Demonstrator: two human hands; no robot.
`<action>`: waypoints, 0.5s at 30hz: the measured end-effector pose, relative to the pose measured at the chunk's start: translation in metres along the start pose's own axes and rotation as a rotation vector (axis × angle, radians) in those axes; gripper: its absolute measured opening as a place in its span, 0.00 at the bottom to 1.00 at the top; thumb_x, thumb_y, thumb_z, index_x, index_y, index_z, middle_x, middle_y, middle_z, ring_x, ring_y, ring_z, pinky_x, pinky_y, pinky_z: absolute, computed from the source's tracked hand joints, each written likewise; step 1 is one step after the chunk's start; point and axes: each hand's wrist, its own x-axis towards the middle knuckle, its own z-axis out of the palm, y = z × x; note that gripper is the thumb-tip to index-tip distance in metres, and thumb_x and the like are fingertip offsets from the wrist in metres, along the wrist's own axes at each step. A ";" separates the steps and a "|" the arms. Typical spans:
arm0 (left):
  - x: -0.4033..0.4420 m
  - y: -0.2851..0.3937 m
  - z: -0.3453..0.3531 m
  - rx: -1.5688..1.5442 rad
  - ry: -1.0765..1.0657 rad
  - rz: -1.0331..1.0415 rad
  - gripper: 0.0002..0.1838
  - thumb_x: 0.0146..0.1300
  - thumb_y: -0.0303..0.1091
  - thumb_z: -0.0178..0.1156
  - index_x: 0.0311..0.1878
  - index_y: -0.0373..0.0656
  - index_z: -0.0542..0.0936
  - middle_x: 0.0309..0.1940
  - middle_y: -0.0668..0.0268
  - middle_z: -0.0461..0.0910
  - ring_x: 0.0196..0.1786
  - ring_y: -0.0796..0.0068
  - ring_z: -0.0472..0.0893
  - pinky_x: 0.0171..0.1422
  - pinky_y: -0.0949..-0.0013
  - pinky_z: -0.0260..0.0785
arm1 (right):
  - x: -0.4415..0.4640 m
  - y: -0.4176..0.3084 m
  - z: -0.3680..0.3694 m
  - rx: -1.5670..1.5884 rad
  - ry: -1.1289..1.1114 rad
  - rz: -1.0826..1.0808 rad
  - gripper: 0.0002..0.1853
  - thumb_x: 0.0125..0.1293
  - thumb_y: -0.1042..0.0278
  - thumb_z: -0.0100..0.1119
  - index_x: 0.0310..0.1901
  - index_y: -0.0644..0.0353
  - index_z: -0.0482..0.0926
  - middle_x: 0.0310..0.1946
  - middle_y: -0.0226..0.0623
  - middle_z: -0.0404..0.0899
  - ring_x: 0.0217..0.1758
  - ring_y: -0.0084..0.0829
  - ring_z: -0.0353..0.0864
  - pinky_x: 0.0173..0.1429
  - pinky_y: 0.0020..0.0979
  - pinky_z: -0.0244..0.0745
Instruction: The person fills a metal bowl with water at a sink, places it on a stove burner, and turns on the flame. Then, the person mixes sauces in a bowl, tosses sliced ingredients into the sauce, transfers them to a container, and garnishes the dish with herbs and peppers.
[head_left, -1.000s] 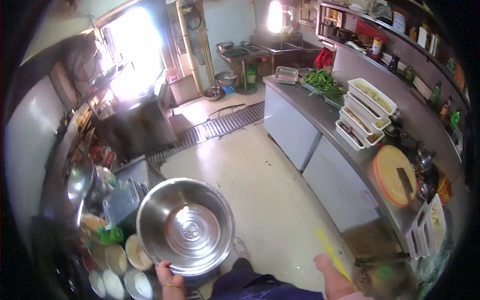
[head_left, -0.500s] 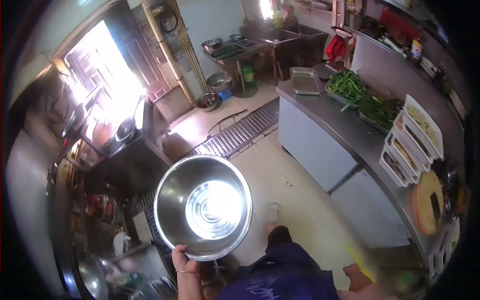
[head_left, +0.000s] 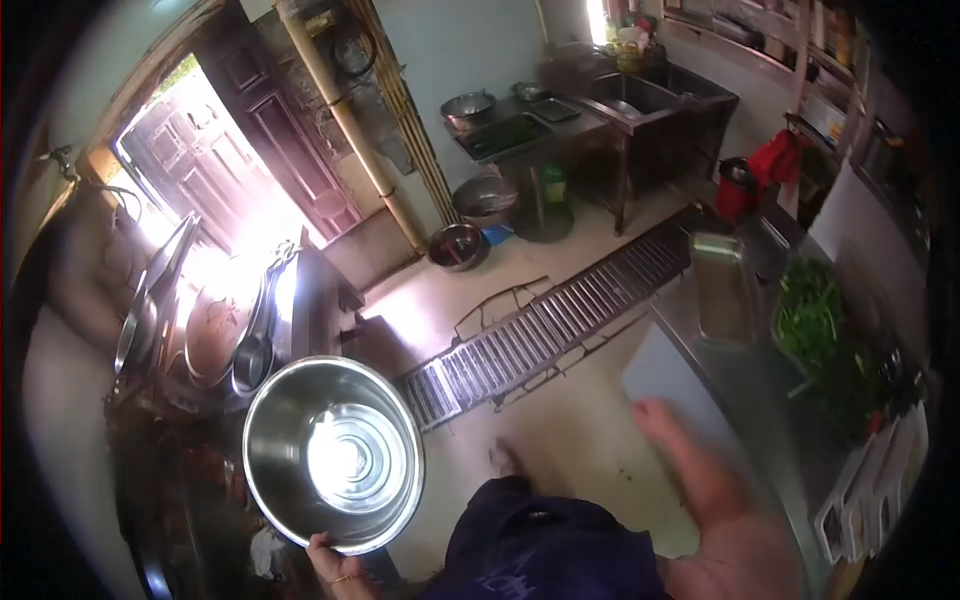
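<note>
A large round stainless steel basin (head_left: 265, 440) is tilted toward me at lower left, its inside bare and shining. My left hand (head_left: 328, 562) grips the near rim, thumb over the edge, other fingers hidden behind the wall. On the right, my right hand (head_left: 655, 420) hangs with the arm stretched forward beside the steel counter (head_left: 715, 385). Its fingers are blurred, so their pose is unclear.
A slatted floor drain (head_left: 540, 335) crosses ahead. Metal bowls (head_left: 458, 247) stand on the floor near the sink (head_left: 640, 95). Pans (head_left: 250, 360) sit by the bright doorway at left. On the counter are a metal tray (head_left: 722, 290), leafy greens (head_left: 808, 310) and white containers (head_left: 870, 490).
The view has moved forward toward the drain and sink. The basin, still in my left hand, sits lower and farther left. My right arm has swung forward and up.
</note>
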 end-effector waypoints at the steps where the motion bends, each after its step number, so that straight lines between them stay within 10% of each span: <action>1: 0.021 -0.007 0.022 0.027 0.010 0.001 0.09 0.44 0.27 0.51 0.31 0.37 0.75 0.33 0.60 0.78 0.40 0.61 0.79 0.52 0.57 0.74 | 0.036 -0.040 -0.020 0.075 0.089 -0.096 0.13 0.61 0.58 0.55 0.37 0.57 0.81 0.34 0.44 0.82 0.38 0.48 0.81 0.41 0.43 0.75; 7: 0.200 -0.060 0.181 0.103 -0.190 -0.139 0.18 0.42 0.28 0.51 0.40 0.35 0.77 0.38 0.58 0.80 0.43 0.58 0.79 0.54 0.56 0.74 | 0.197 -0.070 0.019 0.333 0.264 -0.187 0.10 0.60 0.62 0.58 0.40 0.55 0.81 0.31 0.41 0.82 0.35 0.37 0.82 0.40 0.36 0.76; 11: 0.277 -0.119 0.365 0.253 -0.530 -0.355 0.23 0.42 0.27 0.51 0.47 0.35 0.77 0.44 0.55 0.80 0.48 0.53 0.79 0.57 0.52 0.73 | 0.184 -0.125 -0.026 0.290 0.011 0.120 0.13 0.61 0.61 0.62 0.43 0.60 0.80 0.37 0.43 0.82 0.42 0.35 0.82 0.46 0.35 0.76; 15: 0.284 -0.210 0.558 0.325 -0.644 -0.526 0.24 0.42 0.25 0.51 0.48 0.35 0.77 0.44 0.56 0.80 0.48 0.51 0.79 0.60 0.53 0.71 | 0.206 -0.130 -0.045 0.576 0.291 0.293 0.15 0.60 0.62 0.63 0.46 0.59 0.80 0.38 0.40 0.83 0.41 0.35 0.83 0.49 0.34 0.76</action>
